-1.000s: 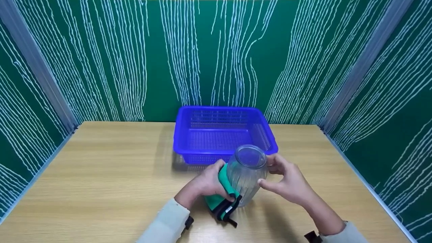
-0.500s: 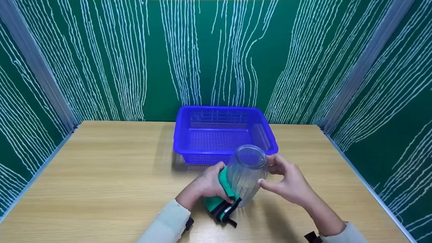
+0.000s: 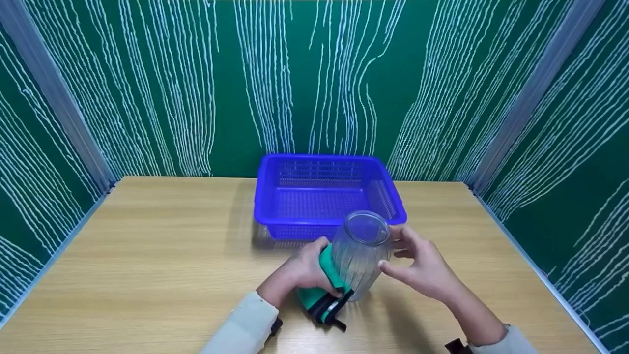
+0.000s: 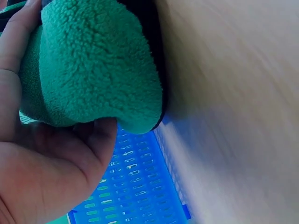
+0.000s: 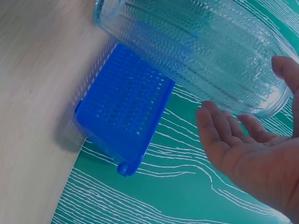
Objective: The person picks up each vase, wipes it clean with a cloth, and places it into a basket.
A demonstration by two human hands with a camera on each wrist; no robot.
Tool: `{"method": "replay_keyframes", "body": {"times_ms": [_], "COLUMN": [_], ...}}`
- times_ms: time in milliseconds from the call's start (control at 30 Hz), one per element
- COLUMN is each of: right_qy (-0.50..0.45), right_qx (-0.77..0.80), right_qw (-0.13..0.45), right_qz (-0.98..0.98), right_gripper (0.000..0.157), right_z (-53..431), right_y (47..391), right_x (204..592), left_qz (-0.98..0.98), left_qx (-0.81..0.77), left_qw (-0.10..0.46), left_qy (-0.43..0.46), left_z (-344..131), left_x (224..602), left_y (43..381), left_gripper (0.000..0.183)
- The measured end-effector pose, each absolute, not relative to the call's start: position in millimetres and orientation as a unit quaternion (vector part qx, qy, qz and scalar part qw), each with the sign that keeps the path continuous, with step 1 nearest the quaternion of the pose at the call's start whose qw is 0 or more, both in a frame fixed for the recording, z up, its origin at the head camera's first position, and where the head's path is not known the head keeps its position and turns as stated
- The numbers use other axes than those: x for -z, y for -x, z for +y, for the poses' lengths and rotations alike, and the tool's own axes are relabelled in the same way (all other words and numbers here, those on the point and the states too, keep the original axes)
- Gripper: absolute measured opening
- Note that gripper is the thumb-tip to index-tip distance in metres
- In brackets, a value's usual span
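A clear ribbed glass vase (image 3: 361, 263) stands slightly tilted in front of the basket, one round end facing up. I cannot tell whether that end is its mouth or base. On its left side my left hand (image 3: 307, 268) grips a folded fleecy green cloth (image 4: 98, 65) with black edging, pressed to the glass. My right hand (image 3: 420, 268) steadies the vase from the right near its upper end, thumb in front and fingers behind. In the right wrist view the thumb touches the textured glass (image 5: 196, 51), and the fingertips lie along its side.
A blue-purple plastic basket (image 3: 314, 219) with slotted walls sits just behind the vase. Beneath everything is a light wooden table (image 3: 162, 255). Green panels (image 3: 314, 73) with white wavy lines enclose the back and sides, joined by grey corner posts (image 3: 530, 88).
My left hand has shifted the green cloth very slightly against the vase. The vase, the right hand and the basket hold practically the same places.
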State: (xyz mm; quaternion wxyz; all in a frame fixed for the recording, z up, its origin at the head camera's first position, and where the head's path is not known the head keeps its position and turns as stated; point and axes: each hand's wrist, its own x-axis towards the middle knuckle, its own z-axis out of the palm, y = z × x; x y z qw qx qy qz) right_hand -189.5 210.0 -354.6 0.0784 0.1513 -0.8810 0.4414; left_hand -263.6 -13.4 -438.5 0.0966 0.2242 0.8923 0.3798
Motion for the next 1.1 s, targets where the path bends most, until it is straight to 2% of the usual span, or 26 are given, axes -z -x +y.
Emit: {"method": "replay_keyframes", "body": {"times_ms": [400,567,800,1100], "right_qy": [-0.143,-0.141,-0.135,-0.138], "right_qx": [-0.418,-0.418,-0.426,-0.432], "right_qw": [0.087,0.088,0.069,0.072], "right_qz": [-0.893,-0.893,-0.892,-0.888], "right_gripper": [0.070,0.069,0.063,0.067], "right_z": [221,221,207,220], "right_y": [202,202,186,201], "right_x": [376,376,351,373], "left_qz": [0.863,0.841,0.811,0.778], "left_qx": [-0.434,-0.472,-0.525,-0.575], "left_qw": [0.128,0.126,0.121,0.114], "left_qy": [-0.225,-0.230,-0.228,-0.225], "left_z": [-23,-26,-27,-22], "left_x": [427,418,410,391], "left_y": [266,267,267,267], "left_gripper": [0.081,0.083,0.080,0.075]}}
